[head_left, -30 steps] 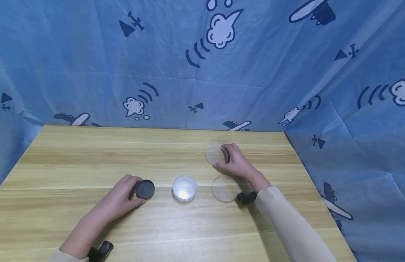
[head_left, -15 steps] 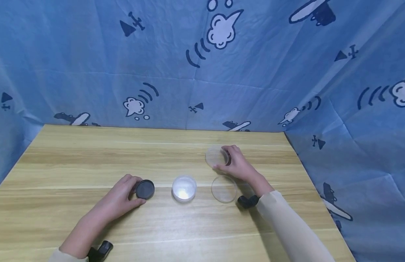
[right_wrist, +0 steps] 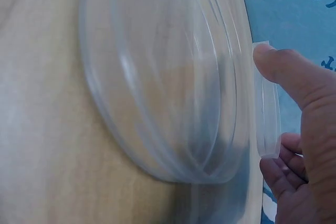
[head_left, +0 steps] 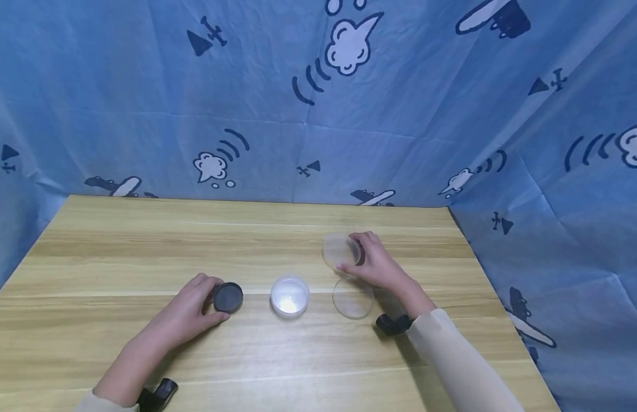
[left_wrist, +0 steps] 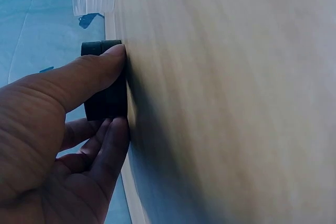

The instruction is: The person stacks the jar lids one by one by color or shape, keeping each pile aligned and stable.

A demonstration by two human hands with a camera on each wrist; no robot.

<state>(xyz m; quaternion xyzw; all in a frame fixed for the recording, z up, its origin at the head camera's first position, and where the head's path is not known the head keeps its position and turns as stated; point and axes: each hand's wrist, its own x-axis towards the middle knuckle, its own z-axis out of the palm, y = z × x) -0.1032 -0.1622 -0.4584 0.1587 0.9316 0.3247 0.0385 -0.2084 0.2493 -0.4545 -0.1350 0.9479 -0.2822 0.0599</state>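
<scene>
On the left of the table, my left hand (head_left: 187, 312) grips a round black disc-shaped case (head_left: 228, 298) between thumb and fingers. Its side, seen in the left wrist view as a short black cylinder (left_wrist: 106, 95) with a seam near one face, touches or nearly touches the wood. My right hand (head_left: 377, 263) holds a clear round plastic dish (head_left: 336, 252) by its right edge, thumb nearer me and fingers on the far side. In the right wrist view the pinched dish (right_wrist: 266, 114) looks thin and edge-on. A second clear dish (head_left: 353, 298) lies just below this hand.
A brighter clear round dish (head_left: 290, 297), looking like a stack, stands between the hands. The wooden table (head_left: 159, 246) ends at a blue patterned cloth (head_left: 277, 114) at the back and right. Black wrist cameras hang under both wrists.
My right hand has shifted slightly toward me with the clear dish in its grip. The left hand and the black case have stayed in place.
</scene>
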